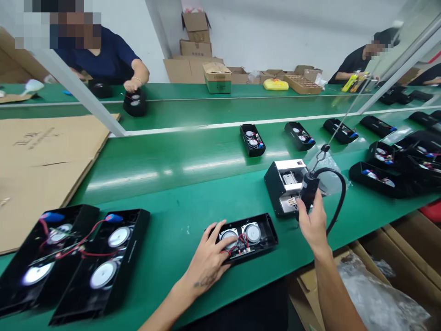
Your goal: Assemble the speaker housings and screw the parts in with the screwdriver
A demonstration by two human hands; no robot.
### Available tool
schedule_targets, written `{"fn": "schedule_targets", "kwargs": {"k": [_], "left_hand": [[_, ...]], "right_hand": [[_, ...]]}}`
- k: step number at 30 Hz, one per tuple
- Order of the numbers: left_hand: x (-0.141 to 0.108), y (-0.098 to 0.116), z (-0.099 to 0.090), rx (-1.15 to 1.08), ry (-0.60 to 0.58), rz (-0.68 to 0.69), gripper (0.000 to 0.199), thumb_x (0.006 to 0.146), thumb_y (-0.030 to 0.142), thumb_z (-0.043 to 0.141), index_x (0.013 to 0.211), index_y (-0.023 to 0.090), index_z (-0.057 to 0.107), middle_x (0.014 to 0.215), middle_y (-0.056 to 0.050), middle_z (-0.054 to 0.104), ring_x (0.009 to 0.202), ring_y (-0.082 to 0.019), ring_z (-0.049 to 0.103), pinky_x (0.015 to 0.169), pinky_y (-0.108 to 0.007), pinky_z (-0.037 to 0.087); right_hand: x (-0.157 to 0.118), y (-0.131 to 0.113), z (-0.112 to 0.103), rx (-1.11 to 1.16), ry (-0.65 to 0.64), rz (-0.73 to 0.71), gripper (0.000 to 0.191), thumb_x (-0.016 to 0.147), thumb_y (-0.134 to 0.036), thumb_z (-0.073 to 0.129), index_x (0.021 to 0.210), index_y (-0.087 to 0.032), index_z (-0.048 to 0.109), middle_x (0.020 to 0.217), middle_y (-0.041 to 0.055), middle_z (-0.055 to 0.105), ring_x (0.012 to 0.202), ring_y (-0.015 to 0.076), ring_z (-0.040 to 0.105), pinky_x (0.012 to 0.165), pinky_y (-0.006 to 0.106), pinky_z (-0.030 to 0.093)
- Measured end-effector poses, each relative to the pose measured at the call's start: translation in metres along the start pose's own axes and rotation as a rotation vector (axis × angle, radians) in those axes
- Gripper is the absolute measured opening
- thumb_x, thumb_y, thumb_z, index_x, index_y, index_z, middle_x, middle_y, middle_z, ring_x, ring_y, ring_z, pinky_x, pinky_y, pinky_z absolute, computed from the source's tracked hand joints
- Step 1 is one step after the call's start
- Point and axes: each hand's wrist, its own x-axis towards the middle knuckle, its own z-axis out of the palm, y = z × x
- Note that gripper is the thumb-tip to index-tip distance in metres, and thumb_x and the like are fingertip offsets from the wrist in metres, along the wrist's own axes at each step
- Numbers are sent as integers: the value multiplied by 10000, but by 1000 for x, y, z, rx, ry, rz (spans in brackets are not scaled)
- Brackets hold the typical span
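My left hand grips the left end of a black speaker housing, fingers reaching over it and thumb at the near side. Inside the housing are two round speaker drivers with red and black wires. My right hand is wrapped round a black electric screwdriver, hung from a line by a hook, with a thick black cable curving off it. The screwdriver is upright at the front of a screw feeder; its tip is mostly hidden.
Two open speaker housings with wires lie at the left, near a cardboard sheet. More housings line the green conveyor, and several are piled at the right. Cardboard boxes stand below the bench edge. Co-workers sit opposite.
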Motion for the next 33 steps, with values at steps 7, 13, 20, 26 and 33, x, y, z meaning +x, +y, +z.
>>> {"fn": "schedule_targets", "kwargs": {"k": [7,13,20,26,33], "left_hand": [[1,-3,-2,22,26,20,273,780,417,948,756,236,744,1375,19,743,1557,-408,368,1277,-594,290],[0,-3,9,-35,137,-15,316,726,369,994,729,234,709,1352,49,765,1524,-401,419,1263,-593,314],[15,5,13,-25,146,-62,268,756,353,975,742,236,734,1303,16,783,1495,-417,463,1215,-622,390],[18,8,11,-31,134,-62,234,787,337,954,751,235,746,1319,16,775,1513,-403,438,1233,-598,378],[16,7,18,-34,124,-64,277,754,411,978,764,245,757,1290,10,776,1494,-408,461,1246,-599,339]], "right_hand": [[-7,15,9,377,41,185,423,781,-458,885,1029,-171,699,653,-18,675,563,185,622,665,359,565],[17,-7,-9,695,134,194,350,854,-403,848,902,-234,545,527,-116,510,417,114,491,494,271,446],[58,-40,-6,692,209,71,353,846,-414,860,934,-215,583,550,-93,562,414,121,530,488,285,476],[50,-35,-2,661,-36,163,330,821,-375,878,891,-218,596,524,-83,555,413,123,509,434,267,426],[-8,-61,-23,1062,-340,228,191,950,-301,780,1049,-256,624,556,-113,485,392,86,423,439,231,395]]}}
